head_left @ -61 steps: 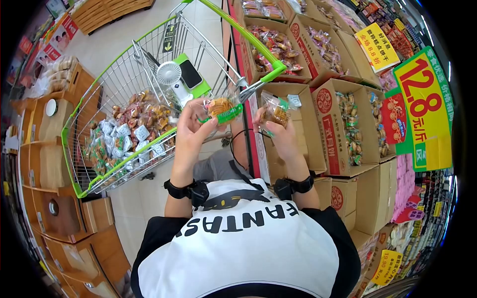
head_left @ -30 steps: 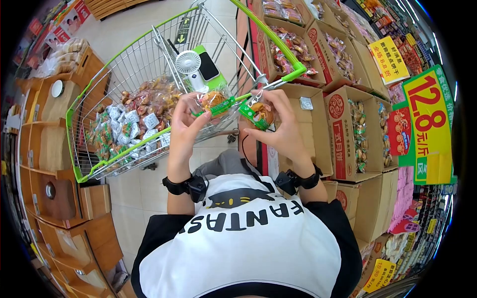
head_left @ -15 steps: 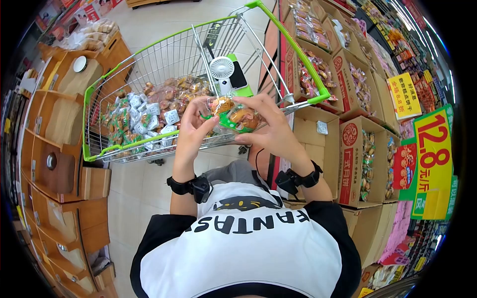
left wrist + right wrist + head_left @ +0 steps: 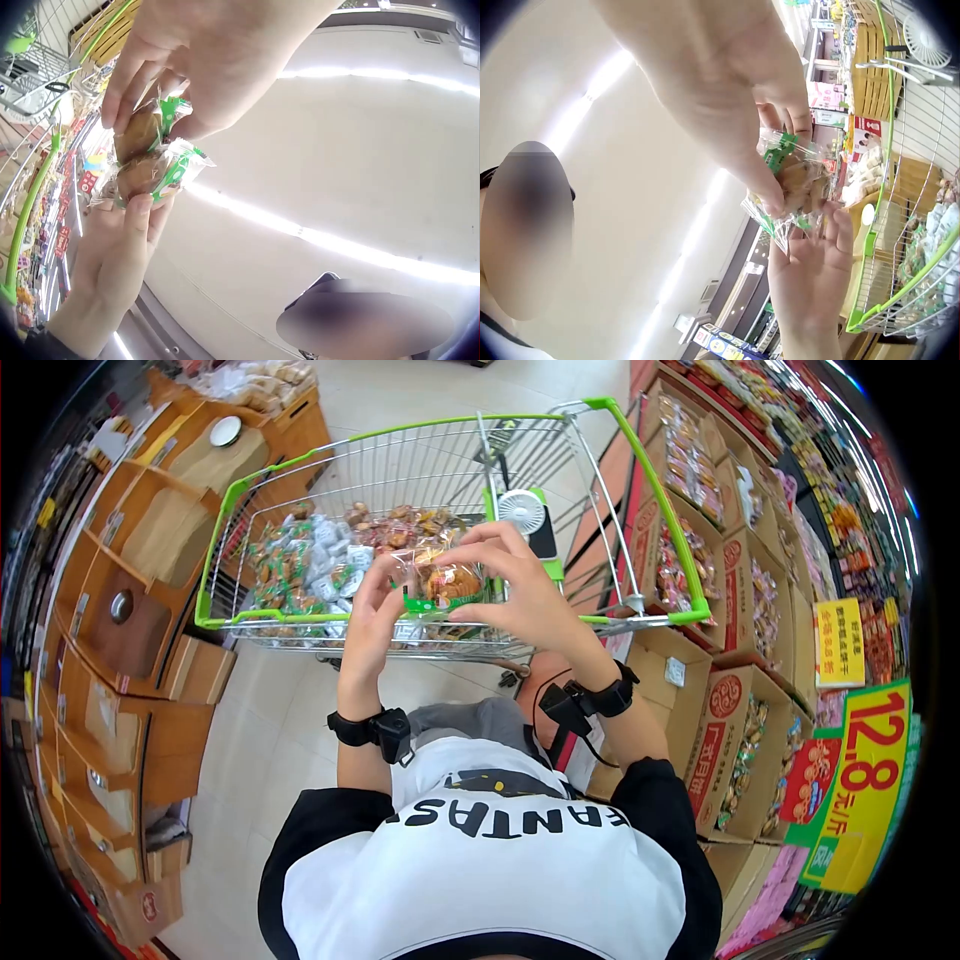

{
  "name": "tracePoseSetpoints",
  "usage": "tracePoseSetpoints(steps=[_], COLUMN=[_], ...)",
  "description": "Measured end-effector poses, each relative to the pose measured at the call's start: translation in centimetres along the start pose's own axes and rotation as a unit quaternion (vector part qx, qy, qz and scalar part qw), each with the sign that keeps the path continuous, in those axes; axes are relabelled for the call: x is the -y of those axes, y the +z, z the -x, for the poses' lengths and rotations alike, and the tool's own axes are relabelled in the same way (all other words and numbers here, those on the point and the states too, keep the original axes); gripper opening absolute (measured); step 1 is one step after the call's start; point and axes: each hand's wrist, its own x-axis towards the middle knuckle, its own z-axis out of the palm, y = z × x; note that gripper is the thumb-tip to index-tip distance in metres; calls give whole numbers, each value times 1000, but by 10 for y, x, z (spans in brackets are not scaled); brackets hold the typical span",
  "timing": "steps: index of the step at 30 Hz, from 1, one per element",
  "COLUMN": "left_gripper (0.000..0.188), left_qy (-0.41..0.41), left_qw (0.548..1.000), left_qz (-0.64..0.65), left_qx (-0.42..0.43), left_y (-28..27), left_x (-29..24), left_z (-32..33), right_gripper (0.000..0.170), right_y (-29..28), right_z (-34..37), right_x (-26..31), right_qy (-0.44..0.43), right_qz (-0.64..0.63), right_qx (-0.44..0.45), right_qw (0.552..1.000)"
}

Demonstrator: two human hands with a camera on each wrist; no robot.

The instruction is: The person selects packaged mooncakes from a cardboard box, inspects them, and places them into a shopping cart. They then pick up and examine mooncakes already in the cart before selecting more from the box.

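Observation:
Both hands meet over the shopping cart (image 4: 300, 455), holding two mooncakes in clear wrappers with green print. My left hand (image 4: 370, 625) pinches one mooncake (image 4: 139, 135) between thumb and fingers. The other mooncake (image 4: 144, 177) is gripped by my right hand (image 4: 530, 595), its thumb along the near side. In the left wrist view the two packs lie pressed against each other. From the head, the right hand's mooncake (image 4: 452, 586) mostly covers its partner. Crinkled wrapper ends stick out past the fingers in the right wrist view.
Several wrapped snacks (image 4: 330, 565) fill the cart's left part. A white fan (image 4: 522, 510) and a phone (image 4: 541, 544) sit near its green handle (image 4: 670, 510). Cardboard boxes (image 4: 720, 720) of snacks line the right; wooden shelves (image 4: 165, 710) stand left.
The right hand has come from the box side with its mooncake and joined the left hand's. The head view has turned, and the hands now sit over the cart's basket.

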Motion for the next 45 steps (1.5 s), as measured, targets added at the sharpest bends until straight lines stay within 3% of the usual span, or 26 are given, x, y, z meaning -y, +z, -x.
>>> tracePoseSetpoints(steps=[2,6,8,10,12,15,16,18,20,22,23,27,29,30,32,34,36,37,40,45], left_gripper=[32,39,42,46,48,48,48,46,44,49,50,54,49,49,63,73,59,42,28,23], left_qy=[-45,-16,-2,-29,-42,-135,-135,-175,-179,-224,-205,-174,-31,-29,-32,-57,-119,-145,-151,-167], left_qw=[994,992,991,993,989,970,969,952,948,938,946,950,959,959,939,946,960,949,960,967], left_qz=[66,75,55,22,45,6,6,9,5,-40,-22,-46,56,55,90,65,-27,-68,-83,-69], left_qx=[-71,-104,-121,-112,-132,-204,-207,-251,-263,-261,-251,-256,-276,-275,-331,-312,-251,-273,-221,-181], left_y=[-10,-34,-48,-55,-70,-80,-83,-86,-90,-100,-104,-131,-140,-140,-140,-155,-176,-162,-133,-100], left_x=[0,5,8,6,23,41,47,57,62,63,61,42,25,15,-1,9,43,38,34,51], left_z=[0,4,3,3,2,7,8,11,13,11,8,-27,-48,-54,-57,-51,-37,-26,3,22], right_gripper=[48,47,47,45,45,51,51,57,57,50,49,55,55,55,61,61,54,50,43,37], right_y=[11,43,62,85,105,130,133,137,143,149,163,165,169,163,148,149,148,146,144,127], right_z=[-13,-38,-45,-50,-52,-51,-51,-52,-54,-58,-59,-106,-132,-135,-136,-125,-103,-94,-61,-27], right_x=[-7,-33,-44,-56,-71,-82,-83,-83,-83,-89,-110,-96,-95,-87,-72,-88,-98,-102,-112,-95], right_qy=[-4,32,6,20,63,208,208,321,343,396,378,352,176,174,250,231,226,241,217,153], right_qz=[-7,-11,-14,-70,-104,-279,-280,-320,-319,-356,-372,-444,-460,-461,-402,-371,-242,-239,-199,-96], right_qx=[-1,59,74,61,96,70,72,57,34,4,-20,-32,-30,-30,-11,10,49,70,136,210], right_qw=[1000,998,997,995,988,935,934,890,883,846,848,823,870,870,881,899,942,938,946,961])
